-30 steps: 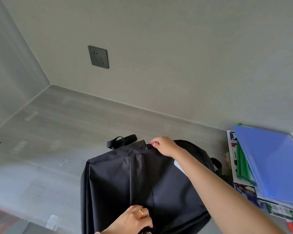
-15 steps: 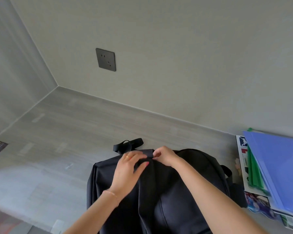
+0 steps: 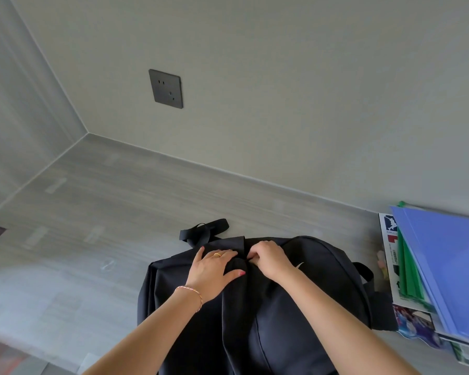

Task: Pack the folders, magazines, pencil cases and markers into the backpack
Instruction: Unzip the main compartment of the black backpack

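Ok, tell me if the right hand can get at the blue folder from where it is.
Probably yes. The right hand is pinching the top of the black backpack, while the blue folder lies uncovered on top of the stack beside the bag, with nothing visible between them.

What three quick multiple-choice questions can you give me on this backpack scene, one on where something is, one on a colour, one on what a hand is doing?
1. Where do the folders lie?
A. right of the backpack
B. left of the backpack
C. on top of the backpack

2. What colour is the backpack?
A. red
B. black
C. white

3. What is the left hand doing?
A. lifting a folder
B. hanging off the table
C. lying on the backpack's top

Answers:
1 A, the stack sits at the right edge beside the bag.
2 B, its fabric is black all over.
3 C, the fingers lie spread on the fabric, beside the right hand, which pinches it.
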